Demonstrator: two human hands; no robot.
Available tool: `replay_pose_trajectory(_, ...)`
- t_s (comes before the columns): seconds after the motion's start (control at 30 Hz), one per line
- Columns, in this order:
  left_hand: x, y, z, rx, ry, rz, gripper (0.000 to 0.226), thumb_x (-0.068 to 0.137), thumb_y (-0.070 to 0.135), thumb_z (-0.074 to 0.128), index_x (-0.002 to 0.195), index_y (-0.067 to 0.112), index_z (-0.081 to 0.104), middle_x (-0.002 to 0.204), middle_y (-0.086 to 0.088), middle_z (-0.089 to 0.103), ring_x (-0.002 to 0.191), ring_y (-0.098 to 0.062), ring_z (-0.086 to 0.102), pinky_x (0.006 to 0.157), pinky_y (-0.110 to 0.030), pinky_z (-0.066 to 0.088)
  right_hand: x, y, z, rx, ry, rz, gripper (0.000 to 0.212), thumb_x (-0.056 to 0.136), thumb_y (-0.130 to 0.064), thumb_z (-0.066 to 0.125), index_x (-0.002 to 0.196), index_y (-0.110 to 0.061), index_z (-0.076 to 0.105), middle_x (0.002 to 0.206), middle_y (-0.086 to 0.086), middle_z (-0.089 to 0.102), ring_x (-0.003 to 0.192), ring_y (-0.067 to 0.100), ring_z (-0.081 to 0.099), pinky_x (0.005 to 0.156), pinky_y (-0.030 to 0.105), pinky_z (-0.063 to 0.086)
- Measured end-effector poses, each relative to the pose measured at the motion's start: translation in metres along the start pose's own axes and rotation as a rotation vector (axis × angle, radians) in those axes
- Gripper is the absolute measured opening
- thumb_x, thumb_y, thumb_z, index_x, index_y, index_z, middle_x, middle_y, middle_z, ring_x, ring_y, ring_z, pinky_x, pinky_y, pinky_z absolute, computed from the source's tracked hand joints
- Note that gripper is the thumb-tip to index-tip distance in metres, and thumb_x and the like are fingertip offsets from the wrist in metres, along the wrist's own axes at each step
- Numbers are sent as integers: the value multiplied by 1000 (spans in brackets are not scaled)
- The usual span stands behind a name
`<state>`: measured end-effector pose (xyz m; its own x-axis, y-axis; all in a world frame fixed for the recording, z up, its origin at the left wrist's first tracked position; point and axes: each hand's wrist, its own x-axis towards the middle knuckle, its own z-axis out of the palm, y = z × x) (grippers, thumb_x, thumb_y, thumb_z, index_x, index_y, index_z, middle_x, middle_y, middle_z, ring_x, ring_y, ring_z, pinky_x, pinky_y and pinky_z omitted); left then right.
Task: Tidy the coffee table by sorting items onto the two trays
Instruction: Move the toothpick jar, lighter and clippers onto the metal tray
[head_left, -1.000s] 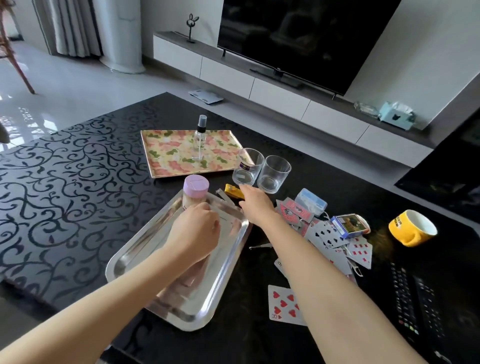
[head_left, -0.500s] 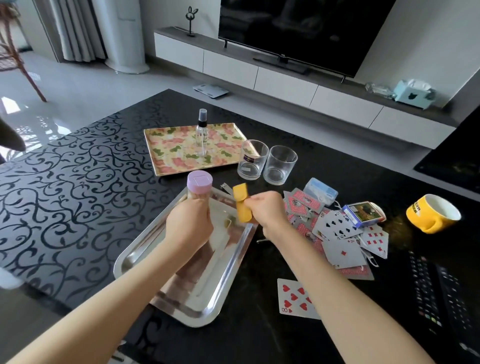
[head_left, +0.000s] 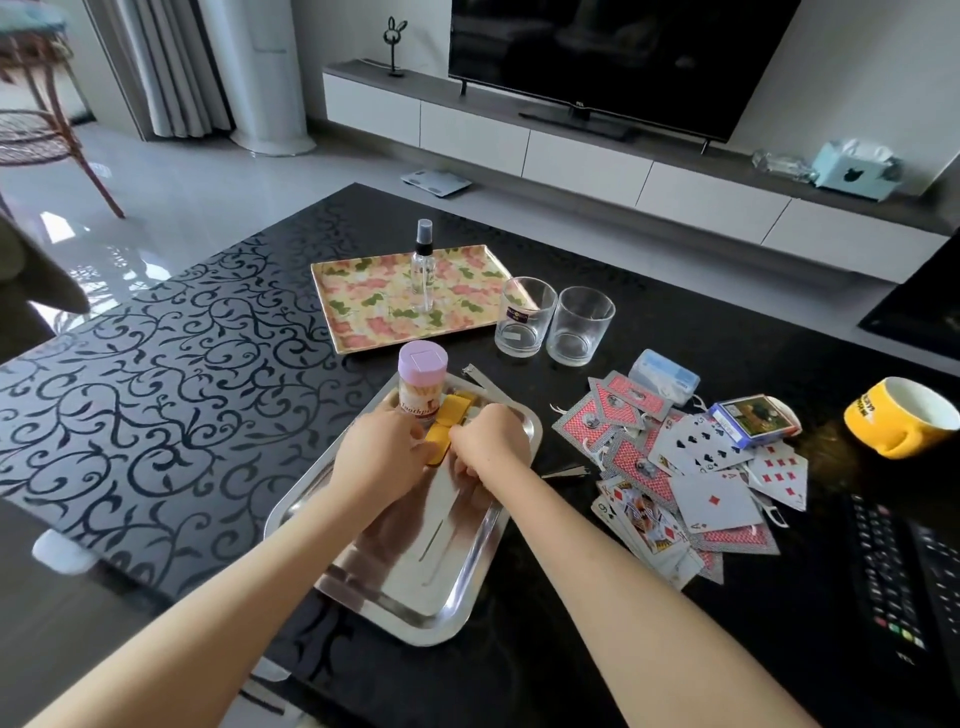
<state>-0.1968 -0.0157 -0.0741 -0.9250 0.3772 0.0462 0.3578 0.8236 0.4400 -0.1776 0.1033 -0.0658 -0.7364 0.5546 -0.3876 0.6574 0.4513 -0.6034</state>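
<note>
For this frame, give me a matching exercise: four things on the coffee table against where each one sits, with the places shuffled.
Things
1. spray bottle
2. toothpick jar
3. mug
4. labelled glass

Places
A. on the steel tray
B. on the table, right of the cards
C. on the floral tray
D. on the table, between the floral tray and the cards

Pairs: 1-C, 2-A, 3-B, 4-D
</note>
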Motion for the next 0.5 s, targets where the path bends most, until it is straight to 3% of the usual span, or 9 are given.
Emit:
replay_pose_trajectory(0.07,-2,-1,5,5,10,9,27,80,40,65,86,14,71,100,-4,61,80,-23,55,61,-27,41,1,1,-9,-127,26,-66,20,87,-25,53,96,-10,63,90,7,68,73,24,58,55,25,43)
replay_pose_trajectory(0.13,-6,1,9,41,23,15,33,75,42,69,90,12,70,103,-4,61,91,-25,55,68,-31,47,9,0,-22,-233,217,-151,15,90,-25,54,84,-14,61,77,5,61,72,25,58,50,23,37)
replay_pose_trajectory(0.2,-9,5,10,87,51,26,34,76,39,69,95,12,69,107,-4,61,108,-27,53,77,-35,51,24,-3,-34,-253,373,-249,21,93,-29,52,81,-13,59,75,4,56,73,24,58,54,26,39)
replay_pose_trajectory(0.27,-10,8,10,82,80,34,29,80,33,64,98,12,69,107,-5,62,112,-27,51,78,-36,51,40,-8,-38,-343,315,-276,24,93,-34,54,89,-11,58,84,5,56,80,24,54,60,29,38)
replay_pose_trajectory(0.37,-11,6,13,27,95,38,23,83,27,60,97,11,70,104,-7,63,106,-30,53,74,-35,51,62,-12,-30,-399,152,-175,33,89,-42,59,98,-10,60,101,7,64,93,28,60,64,30,40)
replay_pose_trajectory(0.5,-8,9,16,16,132,75,22,82,25,61,97,11,71,101,-6,65,101,-28,55,70,-30,45,78,-15,-32,-280,171,-149,26,87,-35,63,88,-10,54,93,8,62,92,28,62,63,30,40)
